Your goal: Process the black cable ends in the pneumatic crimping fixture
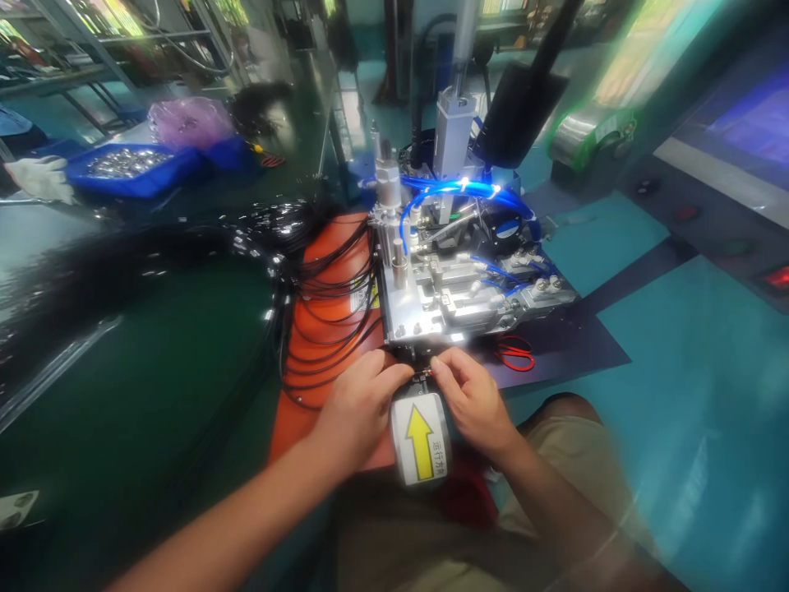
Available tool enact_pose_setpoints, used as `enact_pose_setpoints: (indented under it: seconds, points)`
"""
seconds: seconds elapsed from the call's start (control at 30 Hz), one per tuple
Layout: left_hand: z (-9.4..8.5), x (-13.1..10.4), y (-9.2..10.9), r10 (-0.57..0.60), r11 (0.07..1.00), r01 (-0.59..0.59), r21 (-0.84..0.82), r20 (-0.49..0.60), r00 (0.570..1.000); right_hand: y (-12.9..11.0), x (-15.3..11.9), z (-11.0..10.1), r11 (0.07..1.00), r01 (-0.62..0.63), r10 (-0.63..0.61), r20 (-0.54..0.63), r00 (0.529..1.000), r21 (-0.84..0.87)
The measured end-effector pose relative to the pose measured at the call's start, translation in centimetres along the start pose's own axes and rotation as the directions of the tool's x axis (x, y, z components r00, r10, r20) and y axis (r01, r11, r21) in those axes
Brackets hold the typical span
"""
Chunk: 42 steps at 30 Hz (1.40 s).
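My left hand [359,404] is closed in a pinch at the front edge of a metal machine fixture [468,300]. Facing it, my right hand [473,403] pinches too, with its thumb and forefinger close to the left fingertips. Whatever small pieces the fingers hold are too small to make out. Just below them is a rounded housing [400,473] whose white label [435,419] carries a yellow arrow. Thin black cables [336,349] lie in loops over an orange-red board [292,415] to the left of the fixture.
Red-handled scissors [516,355] lie right of the fixture, blue air hoses [468,189] arch over it. More black cable [185,238] spreads across the green table [173,353]. A blue tray [139,182] of small metal parts stands back left, near another person's gloved hand [42,178].
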<state>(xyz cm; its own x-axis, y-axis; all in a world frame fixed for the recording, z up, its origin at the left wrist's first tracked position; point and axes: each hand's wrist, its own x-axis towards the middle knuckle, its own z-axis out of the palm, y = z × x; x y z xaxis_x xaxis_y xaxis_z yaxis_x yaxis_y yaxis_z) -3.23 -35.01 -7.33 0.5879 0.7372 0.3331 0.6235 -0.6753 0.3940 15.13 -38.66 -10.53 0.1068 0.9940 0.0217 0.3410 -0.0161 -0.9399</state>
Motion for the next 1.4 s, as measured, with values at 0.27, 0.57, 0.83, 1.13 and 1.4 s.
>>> enact_pose_setpoints:
  seconds: [0.27,0.57,0.83,1.13,1.4]
  points:
    - [0.06,-0.02,-0.01,0.006,1.000,-0.006,0.022,0.001,1.000,0.38,-0.04,0.18,0.999,-0.009,0.008,-0.015,1.000,-0.033]
    - [0.03,0.15,0.07,0.013,0.999,-0.013,0.037,-0.003,1.000,0.24,-0.04,0.16,0.999,-0.018,0.017,-0.013,1.000,-0.038]
    - [0.00,0.12,0.10,0.013,0.999,-0.013,0.052,0.006,1.000,0.29,-0.05,0.20,0.999,-0.035,0.035,-0.011,0.999,-0.025]
    - [0.19,-0.10,0.02,-0.022,0.998,0.021,0.055,0.031,0.999,0.47,-0.13,0.23,1.000,-0.014,0.014,-0.003,1.000,-0.003]
    - [0.34,-0.08,0.05,-0.037,0.998,0.035,0.047,0.031,0.999,0.68,-0.16,0.37,1.000,-0.006,0.006,-0.030,1.000,-0.011]
